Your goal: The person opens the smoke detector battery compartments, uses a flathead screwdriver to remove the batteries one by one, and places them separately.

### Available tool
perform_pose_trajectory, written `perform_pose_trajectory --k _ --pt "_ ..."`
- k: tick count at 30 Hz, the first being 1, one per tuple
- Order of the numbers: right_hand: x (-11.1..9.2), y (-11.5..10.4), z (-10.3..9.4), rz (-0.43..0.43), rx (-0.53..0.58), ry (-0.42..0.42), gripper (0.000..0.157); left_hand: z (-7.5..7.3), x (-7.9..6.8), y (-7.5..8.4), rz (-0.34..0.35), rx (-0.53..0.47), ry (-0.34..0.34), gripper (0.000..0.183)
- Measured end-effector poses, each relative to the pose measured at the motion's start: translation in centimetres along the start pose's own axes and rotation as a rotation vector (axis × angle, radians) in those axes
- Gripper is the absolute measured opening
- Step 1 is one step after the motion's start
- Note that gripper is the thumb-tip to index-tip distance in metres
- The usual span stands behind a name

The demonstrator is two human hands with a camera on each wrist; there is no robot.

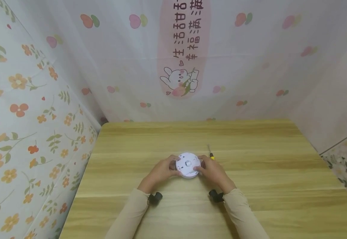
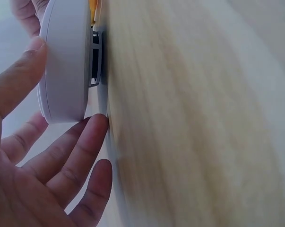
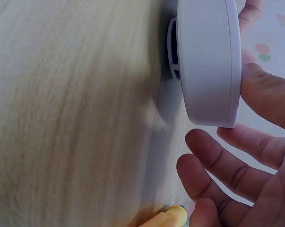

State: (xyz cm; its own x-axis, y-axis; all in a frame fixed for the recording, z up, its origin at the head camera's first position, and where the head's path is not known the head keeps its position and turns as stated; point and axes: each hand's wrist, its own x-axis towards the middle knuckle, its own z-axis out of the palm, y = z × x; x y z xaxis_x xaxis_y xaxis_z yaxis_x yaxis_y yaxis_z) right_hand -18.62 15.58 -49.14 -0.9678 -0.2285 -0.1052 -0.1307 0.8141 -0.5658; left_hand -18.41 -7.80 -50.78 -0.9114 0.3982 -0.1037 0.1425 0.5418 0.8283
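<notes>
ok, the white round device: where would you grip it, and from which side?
I'd take the white round device by its side wall, from left and right together, where the left hand and right hand are: that wall looks deep and smooth. I'd avoid coming from below: the slotted part underneath faces the table, leaving little room.

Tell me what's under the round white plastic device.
Beneath the round white plastic device, a slotted grey frame with dark gaps faces the wood-grain tabletop; the rest of its underside is hidden.
</notes>
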Motion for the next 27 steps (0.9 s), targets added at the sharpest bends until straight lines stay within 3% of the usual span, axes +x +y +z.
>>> perform_pose_trajectory --k 7,14,19,27 --pt "-0.2 -0.1 -0.1 -0.071 -0.033 0.034 0.054 0.1 -0.2 -0.2 0.002 -0.011 -0.006 0.07" --pt "-0.2 -0.2 -0.4 -0.29 -0.091 0.105 0.056 0.2 -0.3 -0.1 -0.008 -0.02 -0.012 0.071" --pt "0.0 -0.6 -0.4 -0.375 -0.144 0.063 0.056 0.1 -0.4 0.0 -0.009 -0.026 -0.012 0.072" --pt "0.1 -1.1 -0.5 -0.417 -0.195 -0.029 0.054 0.0 -0.4 0.0 -0.015 -0.022 -0.014 0.073"
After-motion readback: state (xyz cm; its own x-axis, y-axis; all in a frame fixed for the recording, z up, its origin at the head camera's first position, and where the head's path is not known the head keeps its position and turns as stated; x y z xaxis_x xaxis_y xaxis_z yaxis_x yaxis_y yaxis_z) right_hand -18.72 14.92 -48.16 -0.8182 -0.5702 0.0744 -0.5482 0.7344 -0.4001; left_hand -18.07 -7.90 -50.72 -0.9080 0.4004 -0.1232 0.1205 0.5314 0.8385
